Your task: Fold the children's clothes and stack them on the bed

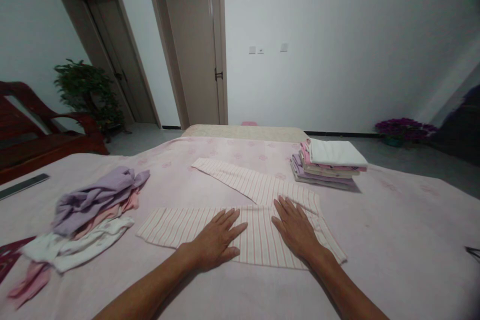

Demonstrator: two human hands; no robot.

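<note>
A pair of striped pants (258, 245), white with pink lines, lies spread on the pink cloth (262, 295). Both legs point left, one angled away toward the far side, and the waistband is at the right. My left hand (219, 237) rests flat on the nearer leg with its fingers spread. Near the waist, my right hand (294, 225) lies palm down on the fabric, fingers stretched out. Neither hand grips the cloth.
A stack of folded clothes (330, 167) stands at the back right, a white piece (335, 152) on top. On the left are a crumpled purple garment (97, 197), a white garment (78, 247) and a dark flat object (24, 186). A wooden chair (48, 130) stands beyond.
</note>
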